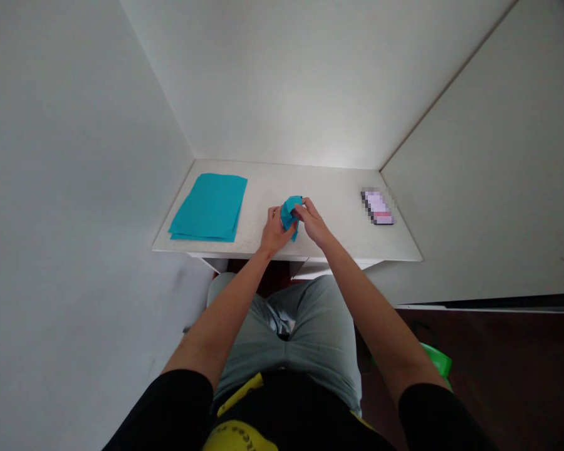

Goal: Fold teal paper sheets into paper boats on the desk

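Between my hands, just over the white tabletop [329, 188], is a folded piece of turquoise paper [290, 205]. My left hand [276, 232] wraps around it from the left, fingers curled. From the right, my right hand [312, 222] pinches its upper edge between thumb and fingers. One narrow end of the paper pokes out below, near the left thumb. My fingers cover part of the paper, so its full folded shape cannot be made out. Left of my hands lies a stack of flat turquoise paper sheets [211, 207], their edges slightly uneven.
On the right end of the table rests a phone [378, 208], its screen lit and blurred by pixels. White walls [282, 81] close in the table at the back and both sides. Something green [436, 358] stands on the dark floor at lower right.
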{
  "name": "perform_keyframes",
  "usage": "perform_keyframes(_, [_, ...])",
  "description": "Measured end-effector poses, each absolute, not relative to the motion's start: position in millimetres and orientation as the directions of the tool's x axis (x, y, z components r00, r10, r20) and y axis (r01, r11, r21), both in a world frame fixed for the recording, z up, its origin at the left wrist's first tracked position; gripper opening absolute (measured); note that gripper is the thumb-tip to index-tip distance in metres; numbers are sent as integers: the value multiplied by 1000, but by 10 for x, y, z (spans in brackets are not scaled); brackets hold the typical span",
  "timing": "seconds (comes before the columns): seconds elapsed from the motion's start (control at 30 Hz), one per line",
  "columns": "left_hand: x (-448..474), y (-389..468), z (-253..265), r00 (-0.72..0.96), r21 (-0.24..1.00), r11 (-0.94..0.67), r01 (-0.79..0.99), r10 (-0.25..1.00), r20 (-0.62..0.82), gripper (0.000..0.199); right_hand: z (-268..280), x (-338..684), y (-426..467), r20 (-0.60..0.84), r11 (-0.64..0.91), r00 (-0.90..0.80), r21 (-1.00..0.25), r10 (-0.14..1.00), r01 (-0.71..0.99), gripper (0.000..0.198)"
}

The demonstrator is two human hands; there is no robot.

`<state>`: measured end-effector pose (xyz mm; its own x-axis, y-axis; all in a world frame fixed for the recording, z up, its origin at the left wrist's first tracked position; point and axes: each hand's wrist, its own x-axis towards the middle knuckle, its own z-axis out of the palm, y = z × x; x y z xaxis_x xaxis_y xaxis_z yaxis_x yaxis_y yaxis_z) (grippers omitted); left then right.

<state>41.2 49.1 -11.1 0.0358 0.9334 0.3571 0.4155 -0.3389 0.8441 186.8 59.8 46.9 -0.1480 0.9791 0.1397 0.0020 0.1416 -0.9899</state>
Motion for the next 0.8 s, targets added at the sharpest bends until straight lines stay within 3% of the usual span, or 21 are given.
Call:
perform_keyframes(0.2, [399,521,-168,-5,887,-285,362,951,308,54,508,1826,493,88,87,-230,-996,969,-14,38])
perform_keyframes(0.3, [390,534,-190,14,899,-278,337,957,291,42,451,1854,494,140,149,-254,-989,957,17,29])
perform_keyframes(0.4, [376,543,-190,-3,913,-295,280,951,308,33,386,1932,505,266,329,-264,-915,927,233,24])
perform_keyframes(0.5, [365,547,-177,-31,926,-251,282,962,271,38,321,2018,501,351,438,-264,-769,898,467,24])
perform_keyframes(0.67, [371,558,-142,0,909,-227,349,970,242,32,197,2071,474,362,465,-293,-688,885,557,30])
perform_keyframes(0.8, [369,577,-125,-49,938,-185,293,977,208,31,137,2089,463,386,428,-220,-616,896,661,35])
